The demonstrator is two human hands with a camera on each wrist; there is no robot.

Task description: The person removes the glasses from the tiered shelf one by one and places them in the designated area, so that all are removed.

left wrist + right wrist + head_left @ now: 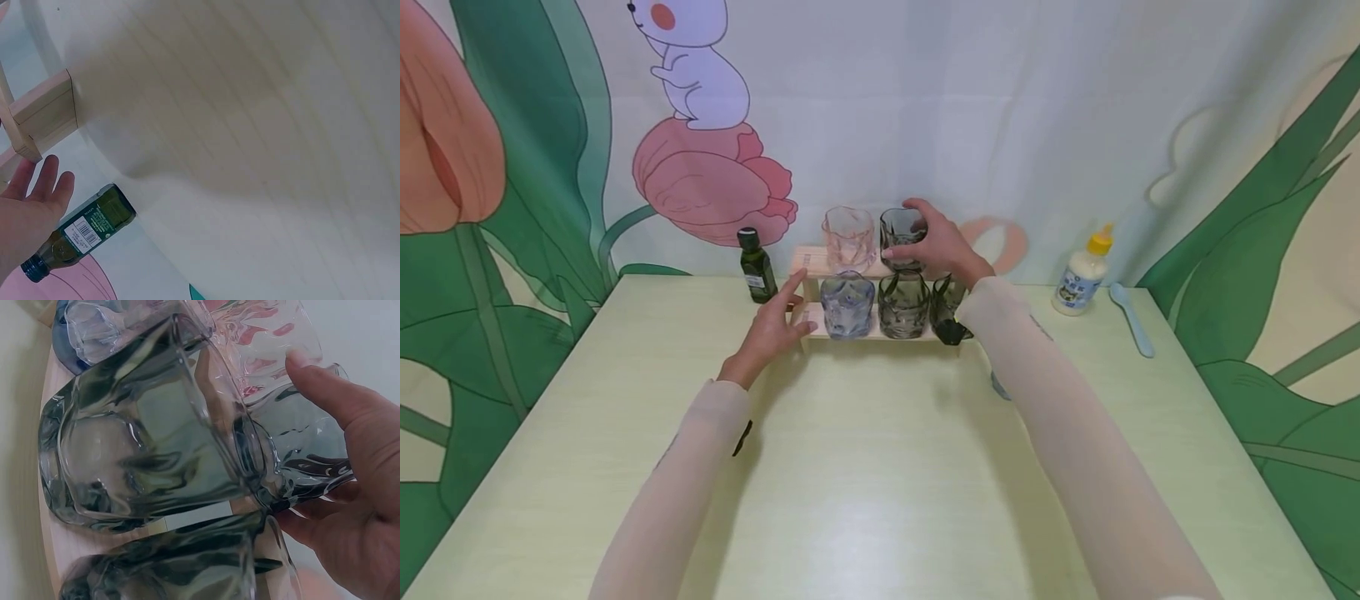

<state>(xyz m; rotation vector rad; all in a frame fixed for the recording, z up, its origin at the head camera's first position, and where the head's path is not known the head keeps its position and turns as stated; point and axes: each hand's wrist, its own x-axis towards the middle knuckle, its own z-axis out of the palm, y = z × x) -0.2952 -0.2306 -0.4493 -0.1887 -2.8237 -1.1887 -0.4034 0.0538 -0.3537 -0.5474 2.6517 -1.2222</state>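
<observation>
A two-step wooden rack [812,260] stands against the back wall. My right hand [942,242] grips a dark grey glass [897,250] on the upper step, thumb on one side and fingers on the other. Beside that glass is a clear pink glass [848,237]. On the lower step stand a bluish glass [847,307], a dark green-grey glass [903,307] and another dark glass [942,302], partly hidden by my right arm. My left hand [771,323] is at the rack's left end, its extended fingers [45,178] right at the wood.
Left of the rack stands a dark green bottle [757,267] with a black cap. Back right are a white bottle [1081,279] with a yellow top and a pale blue spoon [1131,321]. A blue object [1000,387] shows partly behind my right sleeve.
</observation>
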